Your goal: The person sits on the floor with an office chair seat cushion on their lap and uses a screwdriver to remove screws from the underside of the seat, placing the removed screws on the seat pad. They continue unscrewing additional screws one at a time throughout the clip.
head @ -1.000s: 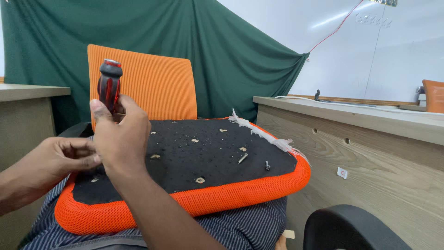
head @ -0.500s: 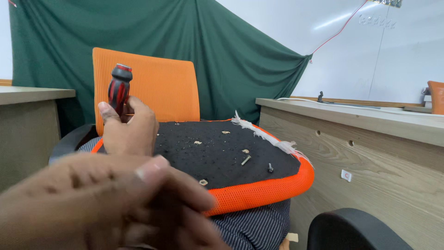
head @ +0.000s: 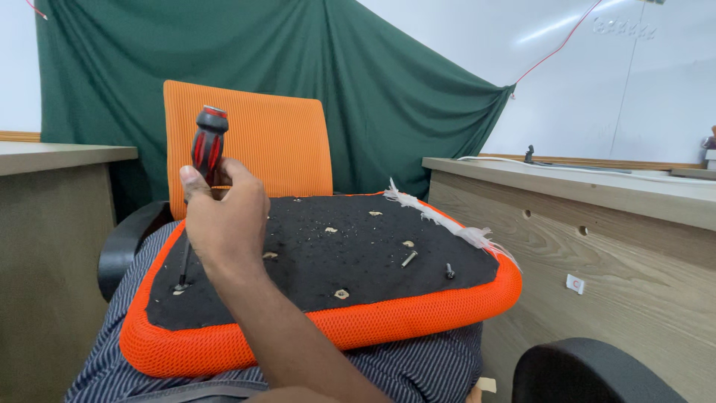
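Observation:
An orange mesh seat cushion (head: 418, 313) lies upside down across my lap, its black underside (head: 350, 246) facing up. My right hand (head: 224, 216) is shut on a screwdriver (head: 209, 145) with a red and black handle. The screwdriver stands nearly upright, with its tip set in a hole near the cushion's left front corner (head: 181, 284). Two loose screws (head: 409, 258) (head: 450, 270) lie on the black surface to the right. My left hand is out of sight.
An orange chair backrest (head: 253, 142) stands behind the cushion, with a black armrest (head: 123, 242) to the left. Wooden desks (head: 45, 224) (head: 597, 216) flank both sides. A green curtain (head: 388, 89) hangs behind. A black rounded chair part (head: 589, 373) sits bottom right.
My left hand rose close to the camera, then dropped out of view. My right hand stays on the screwdriver at the same corner.

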